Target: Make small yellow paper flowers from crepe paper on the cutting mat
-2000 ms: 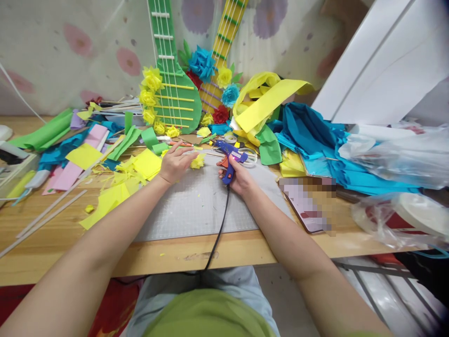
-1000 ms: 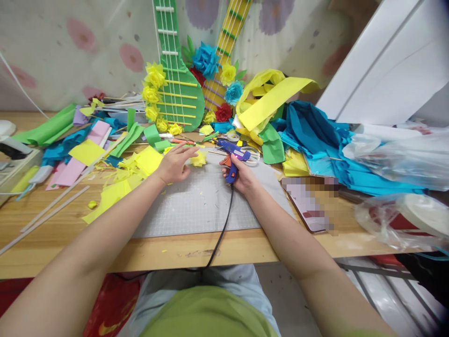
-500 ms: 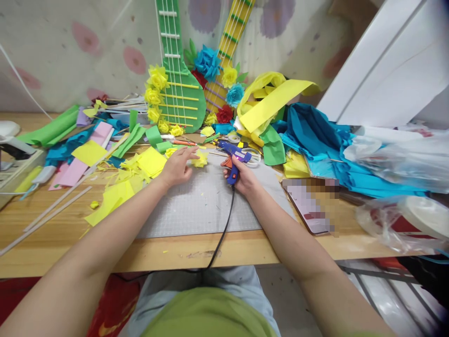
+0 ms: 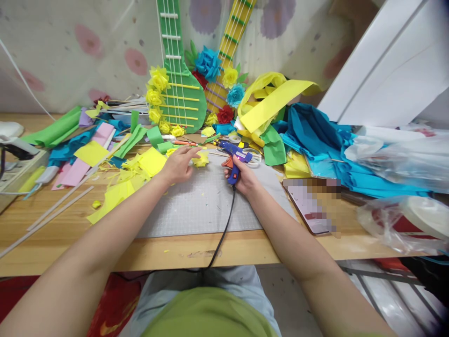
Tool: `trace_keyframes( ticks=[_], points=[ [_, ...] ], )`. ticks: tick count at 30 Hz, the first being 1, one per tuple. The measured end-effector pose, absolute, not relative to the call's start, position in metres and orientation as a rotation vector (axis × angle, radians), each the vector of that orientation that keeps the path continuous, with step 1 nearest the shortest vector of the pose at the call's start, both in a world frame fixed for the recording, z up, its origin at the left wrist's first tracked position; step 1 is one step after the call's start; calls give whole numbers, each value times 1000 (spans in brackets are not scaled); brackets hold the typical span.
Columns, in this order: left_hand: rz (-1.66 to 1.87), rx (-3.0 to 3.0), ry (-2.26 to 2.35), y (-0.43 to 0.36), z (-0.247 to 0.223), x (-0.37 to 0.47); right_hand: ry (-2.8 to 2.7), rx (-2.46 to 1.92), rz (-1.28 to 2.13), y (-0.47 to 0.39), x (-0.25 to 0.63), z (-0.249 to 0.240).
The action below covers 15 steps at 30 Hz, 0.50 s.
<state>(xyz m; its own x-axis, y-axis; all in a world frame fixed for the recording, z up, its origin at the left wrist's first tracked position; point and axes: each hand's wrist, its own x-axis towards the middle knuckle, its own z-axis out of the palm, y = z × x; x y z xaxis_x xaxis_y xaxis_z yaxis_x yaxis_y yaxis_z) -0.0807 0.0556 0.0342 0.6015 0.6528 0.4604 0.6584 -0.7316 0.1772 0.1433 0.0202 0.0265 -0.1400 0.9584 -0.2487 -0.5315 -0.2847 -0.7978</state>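
My right hand (image 4: pixel 242 178) is wrapped round the handle of a blue glue gun (image 4: pixel 234 157), whose nozzle points to the upper left and whose black cord hangs over the table's front edge. My left hand (image 4: pixel 180 164) is at a yellow paper flower (image 4: pixel 201 158), its fingertips reaching over the flower's left side; whether they grip it is hard to make out. Both hands are above a grey cutting mat (image 4: pixel 196 206). Behind them a green paper guitar (image 4: pixel 189 96) edged with yellow flowers leans upright beside a yellow one (image 4: pixel 229 40).
Yellow paper pieces (image 4: pixel 151 162) lie left of the mat, with thin strips (image 4: pixel 63 206) farther left. Blue crepe paper (image 4: pixel 312 133), a phone (image 4: pixel 308 208) and a plastic-wrapped tub (image 4: pixel 417 220) are on the right. A power strip (image 4: pixel 21 175) sits at the far left.
The whole view has shifted very slightly. Both hands keep nearly the same pose, with the glue gun still in my right hand.
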Motion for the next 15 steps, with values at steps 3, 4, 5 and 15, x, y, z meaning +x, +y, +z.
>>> trace_keyframes(
  ticks=[3, 4, 5, 15],
  points=[
    [-772, -2818, -1178, 56, 34, -82, -668, -911, 1680, 20, 144, 27],
    [-763, -2829, -1188, 55, 33, -82, -672, -903, 1681, 20, 144, 26],
    [-767, -2840, -1198, 55, 33, -82, -676, -893, 1680, 20, 144, 25],
    [-1639, -2611, -1447, 55, 41, -79, -678, -879, 1680, 21, 145, 24]
  ],
)
